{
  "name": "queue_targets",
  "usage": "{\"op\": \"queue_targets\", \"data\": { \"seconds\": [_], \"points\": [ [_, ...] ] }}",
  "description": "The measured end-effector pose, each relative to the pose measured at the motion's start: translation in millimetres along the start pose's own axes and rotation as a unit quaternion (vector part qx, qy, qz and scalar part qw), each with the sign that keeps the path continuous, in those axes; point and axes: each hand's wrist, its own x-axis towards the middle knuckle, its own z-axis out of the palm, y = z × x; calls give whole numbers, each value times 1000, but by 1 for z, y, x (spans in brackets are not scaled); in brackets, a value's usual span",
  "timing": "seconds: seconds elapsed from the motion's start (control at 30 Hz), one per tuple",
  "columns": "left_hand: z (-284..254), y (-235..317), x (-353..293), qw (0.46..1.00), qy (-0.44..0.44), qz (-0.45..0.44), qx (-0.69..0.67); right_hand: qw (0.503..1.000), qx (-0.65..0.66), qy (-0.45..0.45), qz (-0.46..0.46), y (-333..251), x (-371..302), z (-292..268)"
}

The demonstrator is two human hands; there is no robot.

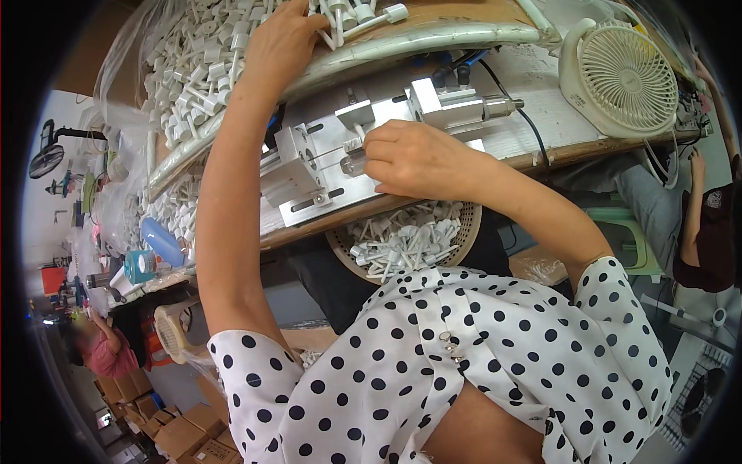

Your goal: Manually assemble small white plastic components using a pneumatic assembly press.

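Observation:
My right hand [417, 160] is closed at the metal fixture [301, 166], its fingers around a white plastic part [353, 145] in the gap between the blocks. Most of that part is hidden by the fingers. My left hand [284, 39] reaches to the far side, among white stemmed plastic parts [338, 23] heaped on the raised tray [440, 35]. Its thumb is beside a loose part, while the upper edge of the picture cuts off the other fingertips, so its grip cannot be told.
A round basket [473, 232] of similar white parts sits below the bench edge, close to my body. On the right stands a white fan [626, 77], with a black cable [525, 116] nearby. A blue bottle [162, 242] lies at left. Other people are at both sides.

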Motion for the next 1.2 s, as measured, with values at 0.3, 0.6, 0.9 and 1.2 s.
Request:
{"op": "queue_targets", "data": {
  "seconds": [0.3, 0.6, 0.9, 1.2],
  "points": [
    [-38, 45, -58, 931, 199, -155, -265, 991, 118, -44, 36, 10, 20, -21],
    [-28, 150, -138, 879, 191, -304, -312, 967, -175, -81, 166, 124, 52, -70],
    [-1, 164, -135, 928, 113, -239, -262, 991, 8, 24, 134, 75, 31, -95],
    [-21, 145, -112, 936, 24, -189, -297, 982, 73, 120, 129, 23, -17, -65]
  ]
}}
